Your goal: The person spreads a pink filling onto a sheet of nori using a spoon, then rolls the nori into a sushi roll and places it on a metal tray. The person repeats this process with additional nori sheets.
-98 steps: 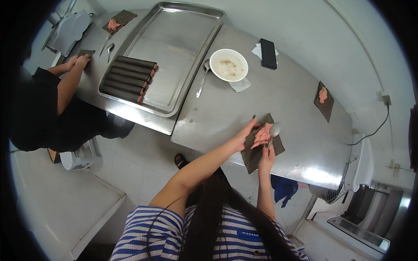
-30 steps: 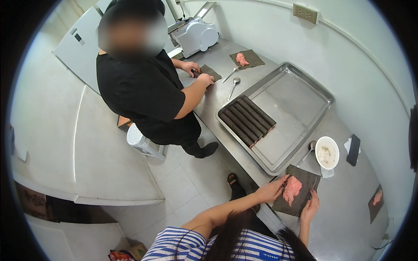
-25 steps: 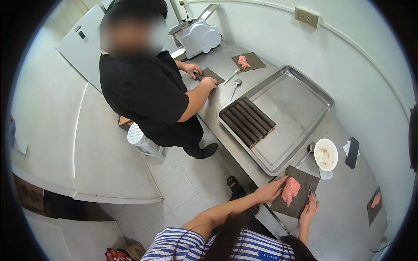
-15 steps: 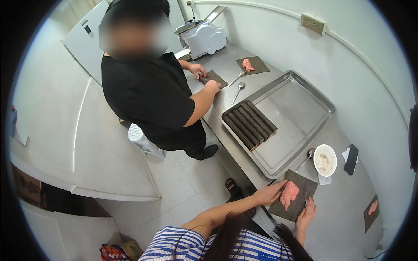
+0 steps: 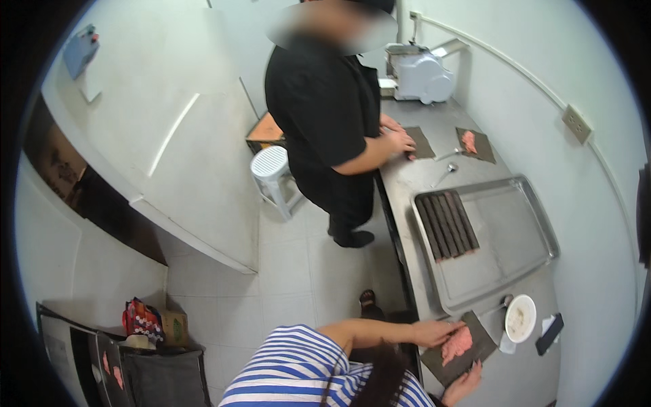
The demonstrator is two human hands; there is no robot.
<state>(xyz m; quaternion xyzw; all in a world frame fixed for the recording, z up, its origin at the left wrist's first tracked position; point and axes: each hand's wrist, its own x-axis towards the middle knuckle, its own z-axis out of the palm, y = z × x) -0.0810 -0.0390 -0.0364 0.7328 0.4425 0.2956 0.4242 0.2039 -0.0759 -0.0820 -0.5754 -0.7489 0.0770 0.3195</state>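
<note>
My left hand (image 5: 437,331) grips the upper-left edge of a dark square sheet (image 5: 478,356), beside a lump of pink paste (image 5: 456,346) spread on it. My right hand (image 5: 466,382) has bent fingers at the sheet's lower right edge, partly blurred. Just beyond the sheet are a white bowl (image 5: 521,317) of cloudy contents and a spoon (image 5: 507,299). A steel tray (image 5: 514,268) farther along the table holds several dark rolls (image 5: 447,224) with pink ends, side by side.
A co-worker (image 5: 315,119) in black stands at the far table end, hands (image 5: 400,141) on another sheet. Beyond are a white machine (image 5: 424,73) and another sheet with paste (image 5: 475,142). A white stool (image 5: 270,163) stands behind them. A phone (image 5: 549,334) lies right of the bowl.
My view has swung left toward the co-worker. The spoon that was in my right hand on the paste earlier is no longer seen there; both hands now rest at the sheet's edges.
</note>
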